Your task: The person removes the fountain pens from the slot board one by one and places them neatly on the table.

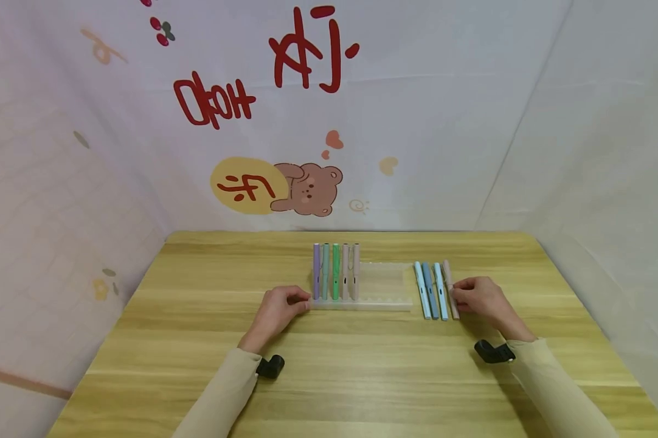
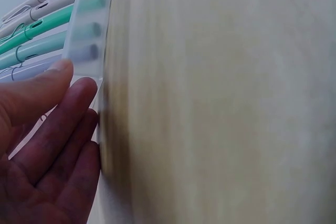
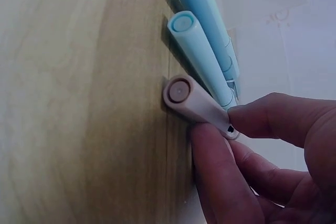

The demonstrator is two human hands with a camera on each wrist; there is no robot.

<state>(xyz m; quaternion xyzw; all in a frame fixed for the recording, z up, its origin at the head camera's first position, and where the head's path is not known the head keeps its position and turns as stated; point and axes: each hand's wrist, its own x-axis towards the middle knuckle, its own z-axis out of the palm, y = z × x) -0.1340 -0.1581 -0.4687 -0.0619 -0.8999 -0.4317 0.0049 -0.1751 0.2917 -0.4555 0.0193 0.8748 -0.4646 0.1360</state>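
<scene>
My left hand (image 1: pixel 278 311) is at the left end of a clear plastic pen rack (image 1: pixel 384 305), fingers fairly straight; thumb and index fingertips touch its corner in the left wrist view. Side by side on the rack lie several capped pens: a purple pen (image 1: pixel 316 274), a grey-teal pen (image 1: pixel 326 274), a green pen (image 1: pixel 336 274) and two pale pink ones. On the right, my right hand (image 1: pixel 481 299) pinches a dusty-pink pen (image 3: pixel 202 103) between thumb and fingers. Just left of that pen are two light-blue pens and a darker blue pen (image 1: pixel 430 291).
The rack stands on a wood-grain table (image 1: pixel 373 377), its right part bare of pens. A white wall sheet with a printed bear (image 1: pixel 309 190) and red characters rises behind the table's back edge. Each wrist wears a black camera mount (image 1: pixel 270 367).
</scene>
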